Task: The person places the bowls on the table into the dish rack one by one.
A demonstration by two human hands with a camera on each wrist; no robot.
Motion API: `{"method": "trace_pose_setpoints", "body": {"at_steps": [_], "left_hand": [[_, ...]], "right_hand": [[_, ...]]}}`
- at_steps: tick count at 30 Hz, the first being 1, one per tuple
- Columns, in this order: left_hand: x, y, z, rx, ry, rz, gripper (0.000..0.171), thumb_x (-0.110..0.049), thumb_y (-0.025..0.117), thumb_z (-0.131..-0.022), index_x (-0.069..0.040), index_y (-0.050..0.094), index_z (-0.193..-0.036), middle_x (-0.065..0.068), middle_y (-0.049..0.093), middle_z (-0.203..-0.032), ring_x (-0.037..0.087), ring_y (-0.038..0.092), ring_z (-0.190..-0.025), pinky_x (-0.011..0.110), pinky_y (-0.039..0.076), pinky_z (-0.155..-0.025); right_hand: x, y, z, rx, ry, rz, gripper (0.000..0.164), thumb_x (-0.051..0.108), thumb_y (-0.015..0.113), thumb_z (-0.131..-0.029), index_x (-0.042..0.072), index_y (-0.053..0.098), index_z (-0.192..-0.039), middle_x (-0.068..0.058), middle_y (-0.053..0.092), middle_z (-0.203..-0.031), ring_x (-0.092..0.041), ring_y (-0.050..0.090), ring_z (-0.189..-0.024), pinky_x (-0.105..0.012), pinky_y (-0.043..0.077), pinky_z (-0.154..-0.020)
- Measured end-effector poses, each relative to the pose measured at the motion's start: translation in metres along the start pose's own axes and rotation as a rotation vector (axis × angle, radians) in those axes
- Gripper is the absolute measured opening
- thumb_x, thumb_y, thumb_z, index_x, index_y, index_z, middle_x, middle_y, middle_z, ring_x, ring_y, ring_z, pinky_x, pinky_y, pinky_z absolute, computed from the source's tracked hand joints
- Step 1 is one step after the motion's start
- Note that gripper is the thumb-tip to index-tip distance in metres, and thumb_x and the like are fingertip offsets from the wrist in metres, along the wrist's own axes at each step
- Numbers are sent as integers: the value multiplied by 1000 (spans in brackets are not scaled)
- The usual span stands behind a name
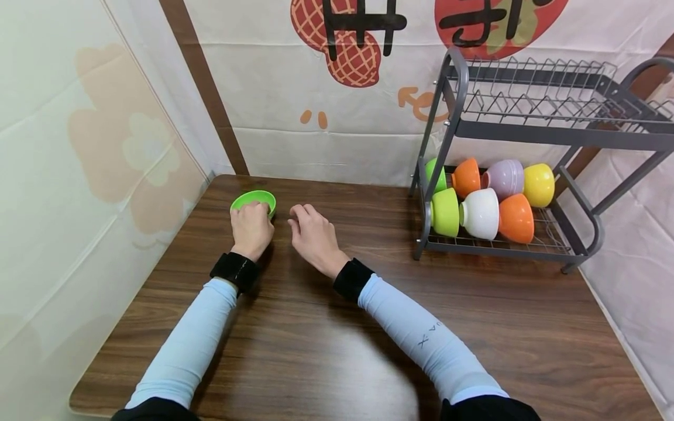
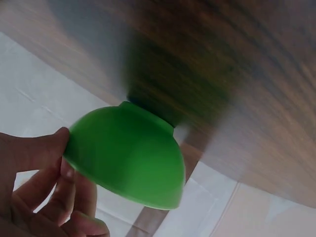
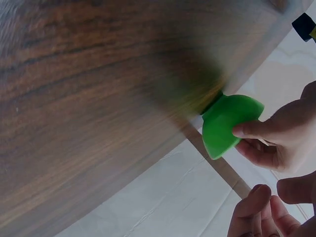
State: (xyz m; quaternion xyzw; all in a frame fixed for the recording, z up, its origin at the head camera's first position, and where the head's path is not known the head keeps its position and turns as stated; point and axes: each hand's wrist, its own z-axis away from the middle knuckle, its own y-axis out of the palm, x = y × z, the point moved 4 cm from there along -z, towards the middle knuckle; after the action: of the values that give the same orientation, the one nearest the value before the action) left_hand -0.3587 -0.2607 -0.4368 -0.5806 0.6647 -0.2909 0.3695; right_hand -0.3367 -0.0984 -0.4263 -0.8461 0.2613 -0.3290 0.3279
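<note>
A bright green bowl (image 1: 257, 197) is at the table's far left corner, its mouth facing up. My left hand (image 1: 251, 230) pinches its near rim, thumb on the outer wall and fingers on the inner side, as the left wrist view shows with the bowl (image 2: 128, 153) large in front. Seen from the right wrist, the bowl's foot (image 3: 211, 104) sits right at the tabletop. To the right of the bowl, my right hand (image 1: 316, 240) hovers over the table with fingers loosely bent, holding nothing.
A dark grey two-tier dish rack (image 1: 505, 252) stands at the table's back right. Its lower tier holds several bowls on their sides, among them a white bowl (image 1: 481, 213), an orange bowl (image 1: 517, 218) and a yellow bowl (image 1: 539, 185). Fabric walls border the wooden table (image 1: 316, 351).
</note>
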Motion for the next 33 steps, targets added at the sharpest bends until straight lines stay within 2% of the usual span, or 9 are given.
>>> {"method": "trace_pose_setpoints", "body": {"at_steps": [4, 9, 13, 23, 33], "left_hand": [[-1, -7, 7, -33, -33, 24, 4, -2, 64, -75, -4, 60, -74, 14, 57, -74, 41, 57, -76, 56, 42, -72], [-9, -19, 15, -86, -69, 69, 9, -3, 64, -77, -1, 63, -85, 15, 60, -83, 40, 57, -79, 55, 42, -72], [-18, -31, 21, -115, -74, 108, 9, -4, 66, -78, -1, 64, -86, 14, 60, -83, 38, 58, -78, 53, 43, -71], [-41, -60, 28, -151, -43, 161, 8, -5, 66, -80, -1, 64, -86, 12, 59, -81, 35, 58, -77, 51, 45, -66], [-56, -68, 33, -171, -5, 199, 9, -3, 66, -78, -2, 65, -86, 12, 60, -80, 33, 58, -76, 51, 44, -66]], "right_hand": [[4, 2, 2, -7, -2, -18, 15, 25, 53, -96, 17, 59, -107, 5, 55, -96, -6, 55, -70, -24, 45, -54], [9, -1, 4, -23, -23, -44, 15, 24, 54, -95, 16, 59, -107, 6, 56, -96, -4, 55, -71, -22, 44, -53], [11, -4, 6, -30, -35, -52, 15, 23, 55, -95, 15, 60, -107, 5, 56, -95, -4, 56, -72, -20, 43, -53], [12, -15, 8, -59, -35, -70, 17, 22, 54, -95, 13, 61, -108, 4, 56, -97, -4, 57, -76, -20, 44, -55], [11, -26, 15, -102, -36, -62, 16, 22, 56, -95, 14, 61, -108, 4, 57, -96, -5, 58, -79, -22, 46, -58]]}}
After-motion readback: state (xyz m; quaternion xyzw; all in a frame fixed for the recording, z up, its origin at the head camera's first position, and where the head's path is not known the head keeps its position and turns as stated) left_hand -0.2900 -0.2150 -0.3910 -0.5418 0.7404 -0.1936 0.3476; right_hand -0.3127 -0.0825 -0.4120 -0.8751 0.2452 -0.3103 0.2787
